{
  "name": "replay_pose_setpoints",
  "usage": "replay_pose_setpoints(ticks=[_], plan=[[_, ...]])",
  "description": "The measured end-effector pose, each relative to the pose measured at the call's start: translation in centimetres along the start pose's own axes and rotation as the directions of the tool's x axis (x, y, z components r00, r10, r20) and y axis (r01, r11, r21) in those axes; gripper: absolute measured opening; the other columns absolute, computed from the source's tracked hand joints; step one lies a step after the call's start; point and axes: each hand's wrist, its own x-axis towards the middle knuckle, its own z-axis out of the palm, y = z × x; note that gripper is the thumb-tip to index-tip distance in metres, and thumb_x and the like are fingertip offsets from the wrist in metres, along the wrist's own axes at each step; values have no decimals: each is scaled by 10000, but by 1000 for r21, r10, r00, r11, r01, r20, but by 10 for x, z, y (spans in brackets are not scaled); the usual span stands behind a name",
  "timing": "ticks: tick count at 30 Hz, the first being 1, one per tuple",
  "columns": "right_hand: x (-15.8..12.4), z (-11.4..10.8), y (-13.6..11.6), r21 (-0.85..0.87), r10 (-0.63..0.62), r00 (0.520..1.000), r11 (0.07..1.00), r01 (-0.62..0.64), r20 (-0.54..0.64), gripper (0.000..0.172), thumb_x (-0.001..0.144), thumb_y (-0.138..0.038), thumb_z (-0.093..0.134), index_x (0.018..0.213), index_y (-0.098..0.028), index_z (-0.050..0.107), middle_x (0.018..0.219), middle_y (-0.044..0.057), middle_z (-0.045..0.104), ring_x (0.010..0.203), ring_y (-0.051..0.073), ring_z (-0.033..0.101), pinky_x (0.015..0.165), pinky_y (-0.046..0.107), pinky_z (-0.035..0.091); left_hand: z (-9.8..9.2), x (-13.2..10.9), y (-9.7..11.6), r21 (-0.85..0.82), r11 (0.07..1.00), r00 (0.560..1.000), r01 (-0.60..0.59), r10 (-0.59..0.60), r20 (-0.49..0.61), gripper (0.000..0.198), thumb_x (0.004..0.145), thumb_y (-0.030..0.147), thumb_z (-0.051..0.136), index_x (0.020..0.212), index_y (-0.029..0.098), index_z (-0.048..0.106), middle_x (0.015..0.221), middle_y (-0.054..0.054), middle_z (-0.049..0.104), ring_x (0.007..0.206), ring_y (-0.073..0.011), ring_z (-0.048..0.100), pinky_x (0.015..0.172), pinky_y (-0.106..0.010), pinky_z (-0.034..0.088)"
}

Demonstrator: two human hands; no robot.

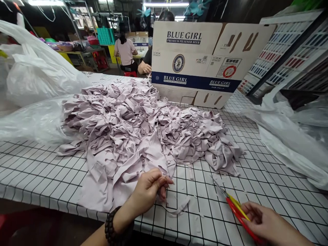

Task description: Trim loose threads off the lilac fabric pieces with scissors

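Observation:
My left hand [151,186], with a dark beaded bracelet at the wrist, is closed in a pinch at the near edge of a heap of pale mauve fabric pieces [123,119]. The fingers cover most of what they pinch, which looks like a fabric edge. Just below them, a narrow pale fabric strip [179,207] curves over the table. To the right, my right hand [263,218] grips scissors [234,205] with red and yellow handles. Their blades point up and left over the table, apart from the fabric.
A Blue Girl beer carton [192,58] stands behind the heap. Clear plastic bags [33,116] lie at left, and a white plastic bag [284,133] at right. Small scraps dot the grid-patterned tablecloth [258,171]. A person's hand [145,67] shows beside the carton; another person [126,51] sits farther back.

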Motion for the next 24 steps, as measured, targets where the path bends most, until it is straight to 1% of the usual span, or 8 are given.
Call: replay_pose_setpoints(ticks=[2, 5, 8, 10, 13, 15, 19, 24], plan=[[-13, 7, -25, 225, -31, 998, 974, 20, 46, 309, 577, -441, 697, 764, -208, 618, 718, 54, 666, 671, 224, 639, 659, 304, 539, 2, 0, 1, 18, 1000, 1000, -19, 19, 5, 416, 882, 496, 530, 818, 114, 682, 534, 15, 534, 434, -102, 543, 467, -224, 472], [-26, 25, -79, 354, -123, 985, 932, 73, 119, 336, 625, -450, 713, 832, -231, 565, 798, 26, 651, 790, 219, 637, 733, 300, 533, 6, -1, 4, 70, 996, 998, -53, 52, 26, 379, 905, 443, 503, 836, 114, 680, 565, 14, 529, 459, -108, 557, 488, -230, 475], [-26, 42, -127, 228, -222, 956, 957, 177, 189, 309, 632, -391, 729, 777, -242, 501, 717, -35, 562, 692, 165, 565, 634, 260, 505, 7, -3, 6, 151, 984, 995, -91, 85, 44, 348, 927, 383, 470, 825, 123, 677, 582, 3, 547, 480, -112, 558, 521, -236, 464], [-23, 50, -146, 66, -268, 952, 963, 261, 149, 355, 595, -359, 762, 833, -252, 521, 722, -44, 553, 674, 164, 541, 623, 270, 500, 5, -5, 6, 204, 971, 992, -123, 117, 45, 351, 936, 347, 457, 749, 136, 666, 578, -8, 564, 512, -118, 559, 564, -243, 456], [-17, 56, -156, -136, -361, 930, 920, 368, 72, 405, 617, -386, 770, 938, -268, 553, 776, -27, 600, 722, 198, 573, 662, 317, 516, 2, -6, 3, 244, 955, 986, -166, 161, 40, 359, 941, 300, 454, 671, 150, 636, 557, -21, 583, 584, -136, 563, 623, -246, 441], [-13, 57, -155, -208, -423, 901, 877, 433, 91, 390, 649, -421, 769, 934, -267, 552, 815, -19, 624, 736, 206, 589, 668, 333, 523, 0, -7, 1, 251, 950, 983, -184, 180, 40, 366, 942, 271, 457, 638, 155, 624, 563, -29, 595, 636, -145, 564, 650, -245, 433], [-6, 60, -152, -289, -532, 837, 787, 544, 127, 397, 674, -485, 769, 909, -250, 551, 853, -10, 633, 711, 196, 591, 672, 349, 526, -1, -8, -1, 243, 950, 981, -196, 190, 46, 412, 944, 241, 457, 570, 156, 605, 575, -36, 597, 678, -148, 564, 672, -239, 429], [-4, 62, -155, -321, -577, 806, 744, 586, 133, 369, 708, -491, 747, 876, -242, 533, 831, -14, 617, 698, 190, 576, 673, 362, 509, -2, -9, -2, 178, 969, 985, -171, 166, 41, 347, 919, 195, 478, 600, 155, 611, 558, -21, 587, 638, -137, 573, 641, -227, 444]])
